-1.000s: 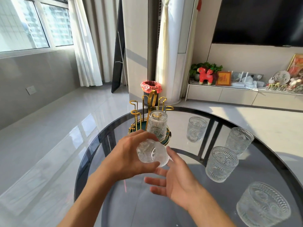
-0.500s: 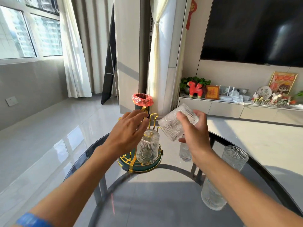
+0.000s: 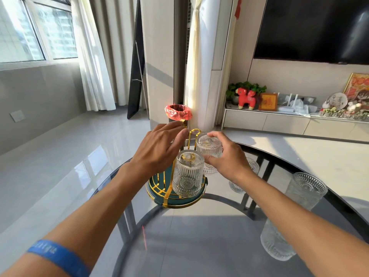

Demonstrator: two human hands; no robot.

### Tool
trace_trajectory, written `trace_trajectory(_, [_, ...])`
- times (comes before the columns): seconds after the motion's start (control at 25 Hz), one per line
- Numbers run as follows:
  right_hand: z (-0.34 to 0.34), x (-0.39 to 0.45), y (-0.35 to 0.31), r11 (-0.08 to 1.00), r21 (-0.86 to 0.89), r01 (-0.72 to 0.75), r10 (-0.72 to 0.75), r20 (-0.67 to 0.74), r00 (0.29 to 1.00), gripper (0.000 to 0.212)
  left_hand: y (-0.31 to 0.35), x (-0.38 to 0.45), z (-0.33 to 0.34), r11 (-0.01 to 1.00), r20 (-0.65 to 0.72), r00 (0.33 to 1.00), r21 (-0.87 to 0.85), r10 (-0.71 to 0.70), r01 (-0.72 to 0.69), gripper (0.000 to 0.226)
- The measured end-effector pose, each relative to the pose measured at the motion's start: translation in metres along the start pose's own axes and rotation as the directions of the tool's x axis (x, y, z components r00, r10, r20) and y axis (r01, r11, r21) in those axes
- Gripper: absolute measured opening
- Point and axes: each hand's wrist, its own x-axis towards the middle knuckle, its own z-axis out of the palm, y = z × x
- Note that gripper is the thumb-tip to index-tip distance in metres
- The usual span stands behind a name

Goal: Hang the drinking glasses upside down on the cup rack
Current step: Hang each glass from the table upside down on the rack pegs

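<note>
A gold wire cup rack on a round green base (image 3: 180, 200) stands on the glass table. One ribbed drinking glass (image 3: 187, 173) hangs upside down on its near prong. My right hand (image 3: 229, 158) grips a second glass (image 3: 209, 146), bottom up, over a prong at the rack's right. My left hand (image 3: 159, 148) rests on the rack's top, fingers around the gold centre handle (image 3: 184, 122). Three more glasses stand on the table: one (image 3: 306, 189) at the right, one (image 3: 276, 241) nearer me, one (image 3: 239, 183) partly hidden behind my right wrist.
The round dark glass table (image 3: 199, 246) has its far edge just beyond the rack. A bin with a red liner (image 3: 177, 112) stands on the floor behind. A low TV cabinet (image 3: 289, 122) with ornaments runs along the right wall.
My right hand took the glass from my left, turned it bottom up and lowered it onto the rack. My left hand moved to the rack's top handle.
</note>
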Motion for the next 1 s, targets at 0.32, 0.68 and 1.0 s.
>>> trace_trajectory(0.32, [0.010,-0.002,0.008,0.993,-0.090,-0.071,0.077,0.072,0.994,0.058,0.007,0.000,0.003,0.998,0.019,0.998,0.038,-0.059,0.058,0.058])
trace_trajectory(0.68, [-0.066,-0.120,0.007,0.892,-0.451,0.032,0.046,0.161,0.986,0.052,0.103,-0.107,0.019,0.957,-0.005,0.992,-0.263,-0.125,0.119,0.059])
trace_trajectory(1.0, [-0.120,-0.149,0.023,0.733,-0.673,-0.099,0.474,0.401,0.784,0.088,0.137,-0.157,0.032,0.903,0.252,0.936,-0.293,-0.243,0.314,0.054])
